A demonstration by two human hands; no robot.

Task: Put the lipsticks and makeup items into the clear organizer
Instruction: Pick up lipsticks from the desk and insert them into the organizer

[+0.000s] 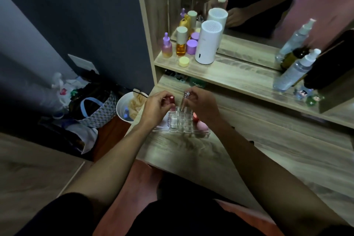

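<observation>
A clear organizer (179,122) with several small square slots stands on the wooden vanity top. My left hand (156,108) holds a lipstick with a red faceted cap (171,99) over the organizer's back left slots. My right hand (201,105) grips a lipstick with a clear crystal-like cap (186,95) above the back middle slots. A pink makeup sponge (202,125) and a reddish item (195,117) sit in the organizer's right compartment. A white packet with red lettering (166,121) lies in its left part.
On the upper shelf stand a white cylinder (207,42), purple and amber bottles (182,44) and a yellow jar (184,61). Spray bottles (295,71) and small figurines are at right. A mirror is behind. A white bin (126,107) and bags sit on the floor at left.
</observation>
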